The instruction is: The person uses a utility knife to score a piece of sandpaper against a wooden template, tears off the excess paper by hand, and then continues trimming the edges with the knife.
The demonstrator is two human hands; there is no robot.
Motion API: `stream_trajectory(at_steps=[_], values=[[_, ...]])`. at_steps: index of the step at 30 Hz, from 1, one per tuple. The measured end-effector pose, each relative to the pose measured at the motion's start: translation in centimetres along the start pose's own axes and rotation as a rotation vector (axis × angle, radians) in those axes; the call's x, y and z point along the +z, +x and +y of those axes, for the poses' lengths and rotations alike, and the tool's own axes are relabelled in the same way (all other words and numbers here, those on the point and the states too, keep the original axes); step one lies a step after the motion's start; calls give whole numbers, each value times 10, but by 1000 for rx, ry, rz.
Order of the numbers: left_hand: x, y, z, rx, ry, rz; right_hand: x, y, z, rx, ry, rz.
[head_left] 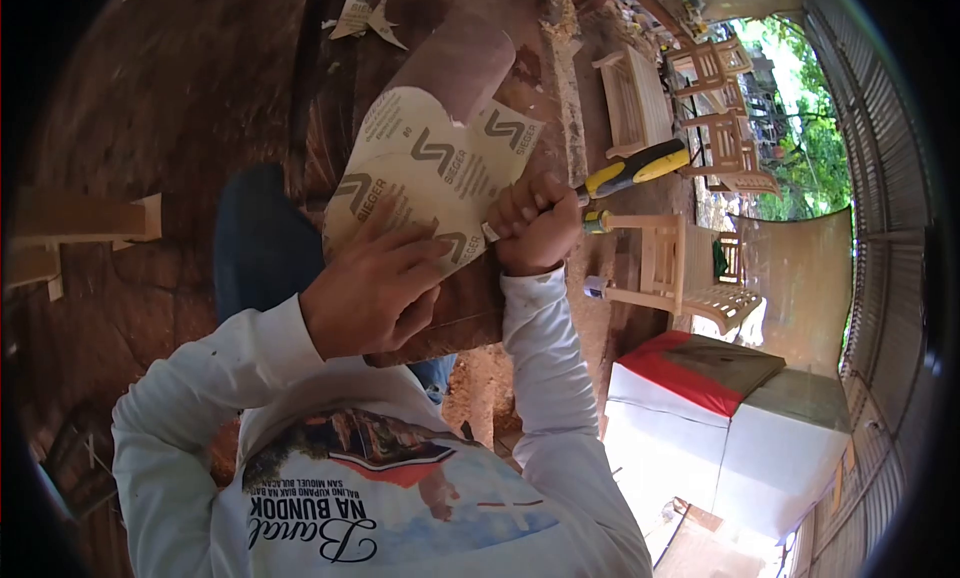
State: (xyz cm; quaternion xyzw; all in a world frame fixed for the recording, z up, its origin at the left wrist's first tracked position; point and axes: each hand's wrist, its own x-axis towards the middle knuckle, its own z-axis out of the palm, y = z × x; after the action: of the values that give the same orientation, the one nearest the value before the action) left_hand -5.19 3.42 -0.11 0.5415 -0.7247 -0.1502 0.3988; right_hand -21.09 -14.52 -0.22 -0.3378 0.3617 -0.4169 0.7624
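A cream sheet of sandpaper [430, 168] printed "SIEGER" lies on a dark wooden surface [455, 313]. Its far end curls over, showing a brown side. My left hand [375, 278] rests on the lower left of the sheet, fingers spread. At the sheet's right edge, my right hand [538, 218] is closed round a small hand tool [597, 221]; a short pale tip shows at the sheet side of the fist. A yellow and black handle [637, 169] juts out beside this hand; whether it is also gripped is unclear.
Torn sandpaper scraps [362, 16] lie beyond the sheet. Wooden chairs [665, 268] and a slatted bench [635, 98] stand to the right. Lower right is a large white box-like object [690, 443] with a red and brown cover. Wooden pieces [90, 218] are at the left.
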Motion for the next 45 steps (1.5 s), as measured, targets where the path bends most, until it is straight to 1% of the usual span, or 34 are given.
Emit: stream_trajectory(at_steps=[3,9,12,15,18,21,24,27,30,33,36,39,45], values=[[-8,-3,-4,-11,-58,30,-1,-3,1,-18,9,-52],[-10,-1,-2,5,11,5,-1,-4,4,7,53,1],[-16,1,-5,135,84,-97,3,-8,0,9,72,31],[-23,2,-10,174,97,-179,9,-13,-1,-112,-12,15],[-24,5,-7,162,95,-224,11,-11,-2,-123,-24,-12],[-21,2,-5,141,113,-218,19,-9,-2,-80,38,-50],[-18,0,-7,118,90,-217,14,-6,2,-41,44,-105],[-18,-2,-8,113,77,-192,3,-2,8,-46,72,-169],[-16,-1,-8,66,28,-140,-1,-2,13,-90,115,-150],[-16,-1,-9,68,39,-145,-2,-7,12,-127,27,-151],[-14,-1,-9,68,41,-132,-1,-10,17,-189,70,-142],[-14,-1,-10,71,33,-125,2,-12,18,-228,16,-153],[-13,-1,-10,65,27,-109,2,-14,17,-230,9,-168]])
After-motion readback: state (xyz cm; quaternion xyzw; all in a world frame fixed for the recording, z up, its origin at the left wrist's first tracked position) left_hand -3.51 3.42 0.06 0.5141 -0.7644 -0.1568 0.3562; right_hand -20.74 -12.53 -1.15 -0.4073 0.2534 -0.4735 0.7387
